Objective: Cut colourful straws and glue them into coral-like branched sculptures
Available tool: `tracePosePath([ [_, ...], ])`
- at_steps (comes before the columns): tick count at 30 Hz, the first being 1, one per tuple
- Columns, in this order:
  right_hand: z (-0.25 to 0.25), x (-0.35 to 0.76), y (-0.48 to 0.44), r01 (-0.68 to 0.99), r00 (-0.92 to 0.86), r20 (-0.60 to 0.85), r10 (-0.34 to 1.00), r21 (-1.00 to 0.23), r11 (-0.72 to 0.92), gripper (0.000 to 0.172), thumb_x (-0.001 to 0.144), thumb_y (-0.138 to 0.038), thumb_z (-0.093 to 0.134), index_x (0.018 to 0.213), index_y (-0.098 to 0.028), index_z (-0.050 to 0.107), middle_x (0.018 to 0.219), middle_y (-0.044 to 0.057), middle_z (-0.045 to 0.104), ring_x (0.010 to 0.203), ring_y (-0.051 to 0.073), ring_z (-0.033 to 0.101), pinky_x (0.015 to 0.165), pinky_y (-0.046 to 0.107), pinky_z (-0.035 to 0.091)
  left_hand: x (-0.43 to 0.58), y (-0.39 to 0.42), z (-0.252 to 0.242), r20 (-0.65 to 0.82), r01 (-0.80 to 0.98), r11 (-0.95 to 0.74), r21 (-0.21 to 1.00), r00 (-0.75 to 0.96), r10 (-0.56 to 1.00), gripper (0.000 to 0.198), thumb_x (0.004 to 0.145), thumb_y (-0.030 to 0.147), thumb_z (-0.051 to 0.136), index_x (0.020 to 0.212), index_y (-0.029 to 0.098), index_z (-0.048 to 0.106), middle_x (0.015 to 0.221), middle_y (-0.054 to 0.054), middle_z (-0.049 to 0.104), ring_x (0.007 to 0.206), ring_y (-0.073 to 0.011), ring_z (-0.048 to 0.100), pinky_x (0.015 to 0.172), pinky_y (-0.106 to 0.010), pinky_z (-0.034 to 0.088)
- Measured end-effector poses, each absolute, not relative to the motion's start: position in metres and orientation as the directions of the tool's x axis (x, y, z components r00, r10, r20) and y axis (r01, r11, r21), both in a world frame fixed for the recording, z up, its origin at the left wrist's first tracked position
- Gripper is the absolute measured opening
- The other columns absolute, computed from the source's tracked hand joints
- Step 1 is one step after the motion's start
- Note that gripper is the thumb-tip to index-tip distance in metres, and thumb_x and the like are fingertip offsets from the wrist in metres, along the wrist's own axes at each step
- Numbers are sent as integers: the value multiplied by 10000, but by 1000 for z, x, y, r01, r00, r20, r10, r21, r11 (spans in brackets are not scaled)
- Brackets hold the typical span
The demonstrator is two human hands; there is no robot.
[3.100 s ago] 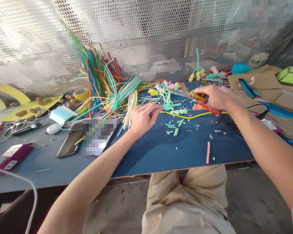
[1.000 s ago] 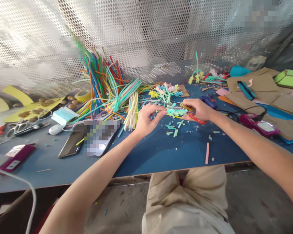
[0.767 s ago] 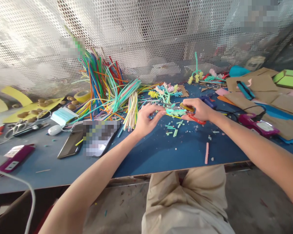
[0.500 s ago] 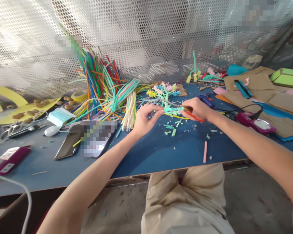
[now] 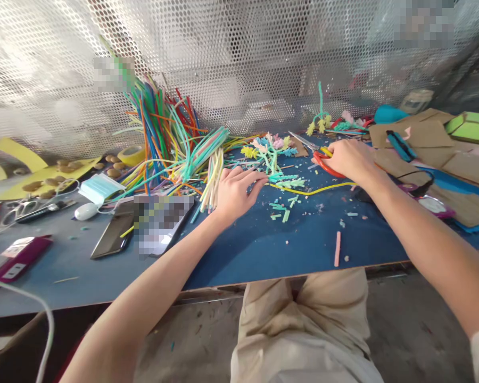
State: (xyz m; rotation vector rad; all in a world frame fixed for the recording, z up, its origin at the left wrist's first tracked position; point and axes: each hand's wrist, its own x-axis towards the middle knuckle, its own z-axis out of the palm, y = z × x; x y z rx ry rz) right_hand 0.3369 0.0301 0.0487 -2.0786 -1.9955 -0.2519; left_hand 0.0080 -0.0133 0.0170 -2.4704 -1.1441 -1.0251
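Pinching a teal stem (image 5: 278, 177) in its fingertips, the left hand (image 5: 235, 194) marks the clock's centre. Farther out at two o'clock, the right hand's (image 5: 348, 159) curled fingers grip scissors (image 5: 309, 144), blades pointing to ten. Fuzzy flowers (image 5: 269, 150) stand at one, a stem bundle (image 5: 163, 141) at ten.

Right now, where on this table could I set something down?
Best: the front of the blue table, between your left forearm and the pink stick, nearer than the green clippings; only crumbs. Smaller patch: between the purple item and dark phone. Crowded: beyond the left hand, with coloured stems, and far right, with brown card.
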Motion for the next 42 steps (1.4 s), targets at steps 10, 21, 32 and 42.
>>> tracePosePath([
  [10, 32, 319, 22, 984, 15, -46, 999, 178, -7, 610, 981, -586, 485, 1117, -64, 770, 1156, 294, 744, 1054, 413, 731, 830, 448, 513, 11, -15, 18, 640, 784, -618, 65, 442, 629, 330, 1101, 428, 474, 1125, 277, 766, 1028, -21, 812, 899, -225, 657, 874, -400, 387],
  [21, 51, 306, 2, 900, -326, 444, 834, -125, 418, 341, 982, -515, 569, 1053, -237, 755, 940, 54, 804, 812, 221, 719, 706, 323, 449, 11, -10, 13, 633, 802, -591, 86, 414, 654, 300, 1108, 412, 466, 1079, 274, 731, 1015, -3, 803, 927, -214, 683, 827, -384, 367],
  [32, 17, 282, 4, 714, -563, 564, 604, -35, 699, 331, 1044, -389, 529, 933, -216, 789, 878, 49, 798, 848, 218, 727, 723, 326, 461, 11, -9, 10, 606, 785, -609, 113, 431, 669, 253, 1092, 365, 475, 1131, 251, 698, 1001, -26, 794, 953, -221, 698, 865, -375, 409],
  [42, 16, 282, 4, 728, -568, 522, 637, -43, 684, 319, 1025, -348, 536, 956, -243, 830, 923, 40, 819, 833, 215, 734, 671, 321, 433, 9, -6, 9, 611, 746, -666, -19, 536, 583, 294, 1092, 437, 508, 1171, 249, 721, 1090, -30, 817, 939, -214, 713, 826, -388, 422],
])
